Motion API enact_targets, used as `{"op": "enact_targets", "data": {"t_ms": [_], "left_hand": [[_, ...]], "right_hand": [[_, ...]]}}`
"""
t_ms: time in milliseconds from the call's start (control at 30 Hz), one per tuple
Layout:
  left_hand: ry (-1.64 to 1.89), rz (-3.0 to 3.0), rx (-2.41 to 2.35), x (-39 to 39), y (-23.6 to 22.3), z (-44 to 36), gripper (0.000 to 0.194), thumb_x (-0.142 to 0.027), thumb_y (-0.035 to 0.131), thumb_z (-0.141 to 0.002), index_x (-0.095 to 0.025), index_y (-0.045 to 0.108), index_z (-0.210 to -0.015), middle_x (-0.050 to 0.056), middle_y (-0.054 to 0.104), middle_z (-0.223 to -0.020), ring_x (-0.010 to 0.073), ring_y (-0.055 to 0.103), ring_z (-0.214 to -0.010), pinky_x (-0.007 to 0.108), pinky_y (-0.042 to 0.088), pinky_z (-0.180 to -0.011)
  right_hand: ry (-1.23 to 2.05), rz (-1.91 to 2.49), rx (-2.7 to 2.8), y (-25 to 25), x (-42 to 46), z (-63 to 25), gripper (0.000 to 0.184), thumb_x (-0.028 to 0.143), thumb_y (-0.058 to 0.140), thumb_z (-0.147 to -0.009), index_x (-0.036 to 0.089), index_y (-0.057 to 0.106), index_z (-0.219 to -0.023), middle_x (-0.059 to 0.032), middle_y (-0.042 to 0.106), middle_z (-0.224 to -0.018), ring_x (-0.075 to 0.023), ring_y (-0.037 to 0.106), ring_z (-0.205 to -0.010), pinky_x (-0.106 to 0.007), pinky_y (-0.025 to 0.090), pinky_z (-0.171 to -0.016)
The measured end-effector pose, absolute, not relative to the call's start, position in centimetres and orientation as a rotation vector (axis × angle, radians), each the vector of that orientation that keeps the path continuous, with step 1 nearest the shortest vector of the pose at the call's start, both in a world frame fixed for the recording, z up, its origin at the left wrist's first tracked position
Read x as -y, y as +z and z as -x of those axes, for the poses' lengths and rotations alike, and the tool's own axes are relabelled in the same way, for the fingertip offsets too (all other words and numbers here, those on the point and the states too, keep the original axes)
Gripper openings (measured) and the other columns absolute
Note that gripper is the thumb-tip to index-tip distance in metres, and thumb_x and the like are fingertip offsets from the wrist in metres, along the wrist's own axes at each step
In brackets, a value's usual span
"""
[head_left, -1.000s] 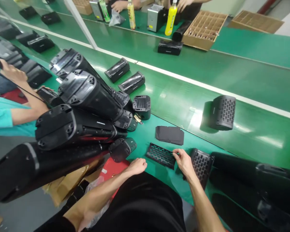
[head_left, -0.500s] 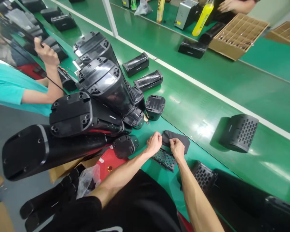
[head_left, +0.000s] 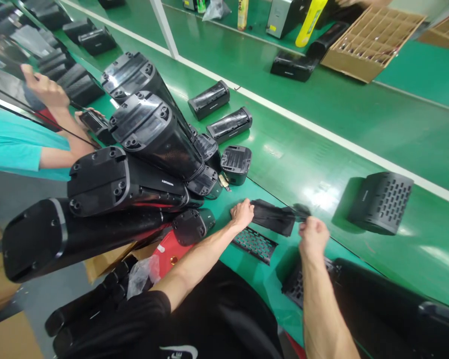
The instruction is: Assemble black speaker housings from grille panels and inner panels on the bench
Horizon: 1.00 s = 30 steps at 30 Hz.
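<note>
A thin black sheet (head_left: 273, 218) lies on the green table in front of me. My left hand (head_left: 242, 213) is closed at its left edge, fingertips pinching the corner. My right hand (head_left: 314, 238) is closed on a thin, dark strip of film (head_left: 301, 211), blurred by motion, off the sheet's right end. Just below the sheet is a black perforated grille (head_left: 255, 244), flat on the table. Under my right forearm, partly hidden, sits another perforated black part (head_left: 295, 285) beside a long black speaker housing (head_left: 377, 294).
Large black speaker housings (head_left: 153, 134) are piled at the left, with smaller black end pieces (head_left: 236, 164) near them. A perforated black housing (head_left: 383, 202) stands at the right. A co-worker's hand (head_left: 47, 89) is at far left. A divided carton (head_left: 374, 42) sits across the table.
My right hand has moved right, away from the sheet, pulling a thin dark strip with it. My left hand stays near the sheet's left edge. The co-worker's raised hand has shifted left.
</note>
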<state>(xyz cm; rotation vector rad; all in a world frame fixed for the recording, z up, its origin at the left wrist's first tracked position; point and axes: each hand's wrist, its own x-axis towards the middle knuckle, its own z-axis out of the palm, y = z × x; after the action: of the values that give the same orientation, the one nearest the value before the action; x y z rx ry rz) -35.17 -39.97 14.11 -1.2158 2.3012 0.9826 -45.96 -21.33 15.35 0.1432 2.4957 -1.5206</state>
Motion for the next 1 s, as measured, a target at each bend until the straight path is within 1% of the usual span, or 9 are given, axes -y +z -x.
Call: {"op": "enact_targets", "data": {"t_ms": [100, 200, 367, 467, 600, 667, 767, 833, 1000], "left_hand": [[0.967, 1.230, -2.298, 40.1, 14.0, 35.0, 0.023, -0.036, 0.049, -0.103, -0.024, 0.065, -0.114, 0.012, 0.077, -0.113, 0.0259, 0.071, -0.110, 0.038, 0.050, -0.096], [0.974, 1.247, -2.294, 40.2, 14.2, 35.1, 0.021, -0.035, 0.051, -0.101, -0.024, 0.065, -0.111, 0.011, 0.077, -0.111, 0.0255, 0.071, -0.110, 0.037, 0.050, -0.096], [1.037, 1.306, -2.318, 40.0, 16.0, 35.0, 0.034, -0.041, 0.054, -0.100, -0.022, 0.055, -0.128, 0.012, 0.076, -0.114, 0.0262, 0.071, -0.111, 0.038, 0.050, -0.098], [1.510, 1.212, -2.191, 38.9, 18.1, 33.8, 0.049, -0.049, 0.054, -0.101, -0.021, 0.047, -0.139, 0.012, 0.073, -0.124, 0.0222, 0.070, -0.114, 0.034, 0.050, -0.100], [2.347, 0.755, -1.219, 36.5, 20.8, 30.5, 0.064, -0.069, 0.040, -0.101, -0.017, 0.056, -0.135, 0.018, 0.069, -0.135, 0.0247, 0.070, -0.116, 0.039, 0.055, -0.096], [2.465, 0.705, -0.992, 35.4, 21.5, 28.7, 0.068, -0.074, 0.059, -0.089, -0.015, 0.065, -0.121, 0.019, 0.073, -0.124, 0.0269, 0.072, -0.109, 0.040, 0.056, -0.093], [2.606, 0.845, -1.090, 34.6, 21.9, 26.9, 0.061, -0.058, 0.091, -0.064, -0.013, 0.069, -0.098, 0.014, 0.077, -0.103, 0.0223, 0.073, -0.091, 0.034, 0.055, -0.087], [2.612, 0.883, -1.200, 34.8, 22.1, 26.3, 0.056, -0.055, 0.092, -0.062, -0.013, 0.068, -0.090, 0.009, 0.076, -0.091, 0.0190, 0.071, -0.082, 0.031, 0.055, -0.081], [2.406, 0.737, -1.407, 36.3, 23.0, 25.8, 0.042, -0.047, 0.084, -0.072, -0.014, 0.063, -0.087, 0.001, 0.070, -0.072, 0.0156, 0.067, -0.064, 0.026, 0.053, -0.063]], "right_hand": [[-1.819, -0.367, -2.525, 18.8, 18.4, 49.2, 0.026, 0.049, 0.054, -0.077, 0.029, 0.040, -0.068, 0.0050, 0.037, -0.052, -0.0144, 0.038, -0.046, -0.032, 0.030, -0.045], [-2.097, -0.479, -2.549, 22.4, 15.9, 51.1, 0.030, 0.039, 0.063, -0.071, 0.032, 0.035, -0.063, 0.0032, 0.036, -0.056, -0.0178, 0.041, -0.050, -0.038, 0.033, -0.047], [-2.346, -0.403, -2.314, 26.6, 14.7, 47.8, 0.017, 0.025, 0.068, -0.066, 0.030, 0.052, -0.064, -0.0087, 0.064, -0.077, -0.0323, 0.067, -0.082, -0.061, 0.053, -0.072], [-2.241, -0.301, -1.802, 27.3, 15.8, 42.5, 0.006, 0.032, 0.065, -0.076, 0.027, 0.066, -0.078, -0.0121, 0.074, -0.099, -0.0358, 0.070, -0.101, -0.067, 0.054, -0.088], [-2.128, -0.286, -1.415, 25.6, 17.3, 35.9, 0.028, 0.039, 0.059, -0.084, 0.028, 0.075, -0.103, -0.0103, 0.076, -0.111, -0.0316, 0.071, -0.109, -0.064, 0.050, -0.102], [-2.094, -0.279, -1.388, 24.1, 17.4, 33.7, 0.029, 0.041, 0.056, -0.086, 0.031, 0.075, -0.106, -0.0090, 0.076, -0.113, -0.0305, 0.070, -0.111, -0.063, 0.048, -0.105], [-2.048, -0.299, -1.387, 22.1, 16.9, 32.0, 0.026, 0.044, 0.055, -0.087, 0.030, 0.073, -0.099, -0.0093, 0.076, -0.113, -0.0310, 0.069, -0.114, -0.060, 0.050, -0.103], [-2.019, -0.335, -1.361, 21.2, 16.5, 31.7, 0.030, 0.052, 0.055, -0.087, 0.028, 0.070, -0.096, -0.0111, 0.076, -0.110, -0.0325, 0.069, -0.111, -0.059, 0.053, -0.097], [-1.890, -0.427, -1.232, 20.3, 16.9, 32.5, 0.073, 0.089, 0.051, -0.079, 0.024, 0.070, -0.107, -0.0148, 0.076, -0.107, -0.0349, 0.073, -0.098, -0.054, 0.057, -0.081]]}}
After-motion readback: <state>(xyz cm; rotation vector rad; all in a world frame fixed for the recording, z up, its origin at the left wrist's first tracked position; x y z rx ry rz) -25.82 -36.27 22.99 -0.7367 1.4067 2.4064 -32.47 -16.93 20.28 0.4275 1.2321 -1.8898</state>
